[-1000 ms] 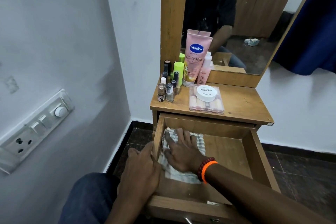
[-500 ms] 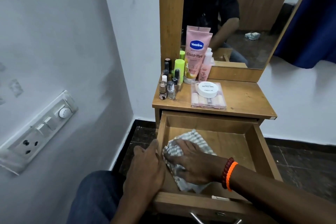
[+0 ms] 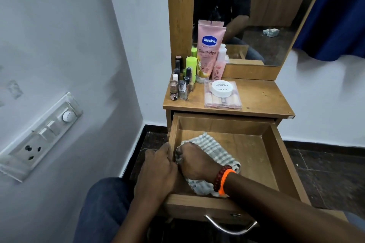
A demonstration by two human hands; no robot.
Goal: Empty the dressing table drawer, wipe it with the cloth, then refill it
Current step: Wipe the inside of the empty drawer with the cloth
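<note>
The wooden drawer (image 3: 276, 156) of the dressing table is pulled out, holding only a checked cloth (image 3: 213, 148) at its left side. My right hand (image 3: 194, 163) lies on top of the cloth, fingers curled into it near the left wall. My left hand (image 3: 158, 171) rests on the drawer's left rim, fingers over the edge. On the tabletop (image 3: 260, 96) stand a pink Vaseline tube (image 3: 209, 49), a pink pump bottle (image 3: 219, 63), several nail polish bottles (image 3: 180, 85) and a clear box (image 3: 223, 96) with a white round tin (image 3: 220, 88) on it.
A mirror (image 3: 246, 16) rises behind the tabletop. The white wall on the left carries a switch and socket panel (image 3: 39, 136). Dark floor tiles (image 3: 325, 173) lie to the right of the drawer. The drawer's metal handle (image 3: 231, 225) faces me, above my knee (image 3: 102, 207).
My right hand has dragged the cloth back toward me along the drawer's left side and bunched it, fingers going from spread flat to curled. My left hand stayed on the rim.
</note>
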